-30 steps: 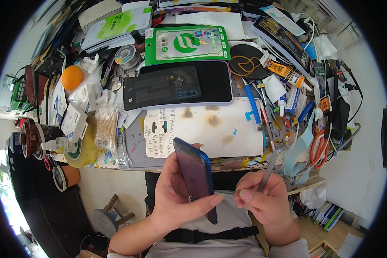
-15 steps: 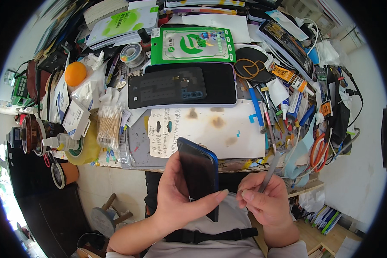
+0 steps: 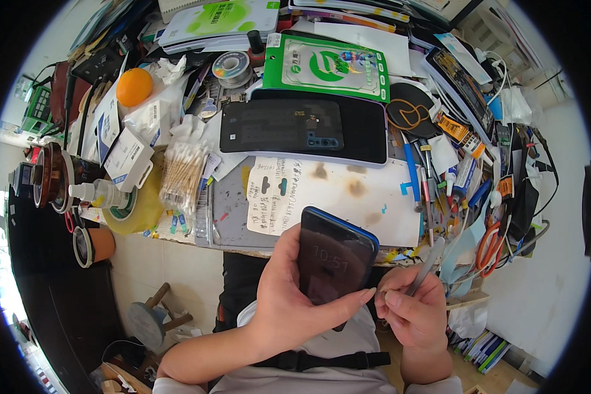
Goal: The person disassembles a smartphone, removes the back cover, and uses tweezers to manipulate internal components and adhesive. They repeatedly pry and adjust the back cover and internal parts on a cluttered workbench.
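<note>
My left hand [image 3: 287, 297] is closed around a smartphone [image 3: 335, 269] with a blue edge, holding it upright at a tilt above my lap. Its dark screen faces up and shows a dim clock. Just to the right, my right hand [image 3: 410, 308] pinches a thin, flat grey metal tool [image 3: 428, 264] that points up and away; its lower end is hidden in the fingers. The left thumb tip comes close to the right fingers. Beyond, a black phone back cover [image 3: 279, 126] with camera holes lies on a larger black-faced slab [image 3: 368, 125] with a pale lilac edge.
White card [image 3: 328, 220] with brown scorch marks lies at the bench's near side. Cotton swabs [image 3: 184, 164], a bottle [image 3: 98, 194] and an orange [image 3: 134, 87] are at left. Glue tubes [image 3: 463, 174], red-handled scissors [image 3: 489, 240] and a blue pen-like tool [image 3: 412, 171] crowd the right.
The phone has turned so its screen faces me more, and a dim clock now shows on it. Both hands have moved slightly right; the bench things have shifted right in the picture too.
</note>
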